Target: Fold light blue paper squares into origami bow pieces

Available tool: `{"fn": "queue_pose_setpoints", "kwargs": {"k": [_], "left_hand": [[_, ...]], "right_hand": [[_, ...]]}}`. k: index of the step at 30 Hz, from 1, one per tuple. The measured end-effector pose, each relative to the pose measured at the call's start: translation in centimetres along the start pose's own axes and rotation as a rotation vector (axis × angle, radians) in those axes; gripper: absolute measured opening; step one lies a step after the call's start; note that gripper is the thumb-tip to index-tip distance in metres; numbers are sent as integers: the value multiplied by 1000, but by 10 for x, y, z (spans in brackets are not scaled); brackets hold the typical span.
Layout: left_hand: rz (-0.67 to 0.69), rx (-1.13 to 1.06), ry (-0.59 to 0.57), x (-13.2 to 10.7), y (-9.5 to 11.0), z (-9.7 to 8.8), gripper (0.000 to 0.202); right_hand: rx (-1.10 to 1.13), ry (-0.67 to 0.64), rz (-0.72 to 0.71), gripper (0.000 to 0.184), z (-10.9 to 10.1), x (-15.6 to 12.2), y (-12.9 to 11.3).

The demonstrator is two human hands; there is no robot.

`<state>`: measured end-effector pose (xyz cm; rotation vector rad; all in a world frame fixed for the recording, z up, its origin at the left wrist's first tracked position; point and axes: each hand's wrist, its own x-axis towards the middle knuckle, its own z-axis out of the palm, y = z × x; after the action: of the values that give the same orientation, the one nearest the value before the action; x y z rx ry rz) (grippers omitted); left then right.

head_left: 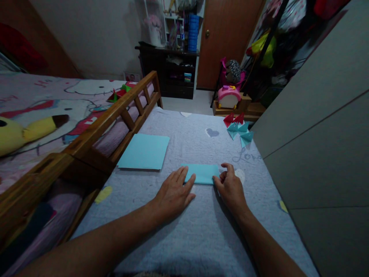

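Note:
A folded light-blue paper strip point(202, 173) lies on the grey bedsheet point(201, 231) in front of me. My left hand point(174, 192) lies flat with its fingers stretched out, fingertips pressing the strip's left end. My right hand point(230, 186) is at the strip's right end, fingers curled and pinching its corner. A stack of square light-blue paper point(144, 151) rests to the left, apart from both hands.
Folded red and teal paper shapes point(239, 129) sit at the far right of the sheet. A wooden bed rail point(115, 115) runs along the left, a grey wardrobe point(317, 134) along the right. A yellow plush toy point(20, 132) lies on the neighbouring bed.

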<state>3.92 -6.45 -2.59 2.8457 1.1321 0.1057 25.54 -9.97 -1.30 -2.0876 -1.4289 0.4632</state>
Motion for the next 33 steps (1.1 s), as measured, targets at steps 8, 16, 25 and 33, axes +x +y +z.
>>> {"fn": "queue_pose_setpoints", "kwargs": {"k": [8,16,25,33], "left_hand": [[-5,-1,-6,0,0,1,56],[14,-12,-48,0,-3,-4,63],[43,-38,-56,-5,-3,-6,82],[83,-84,-82,-5,-5,-10,81]], "right_hand": [[-71,-8,12,43,-2,0,-3],[-124,-27,-1,40,-2,0,-2],[-247,-38,-51,27,0,-1,-3],[-220,49,-236,17,4,-1,4]]}}
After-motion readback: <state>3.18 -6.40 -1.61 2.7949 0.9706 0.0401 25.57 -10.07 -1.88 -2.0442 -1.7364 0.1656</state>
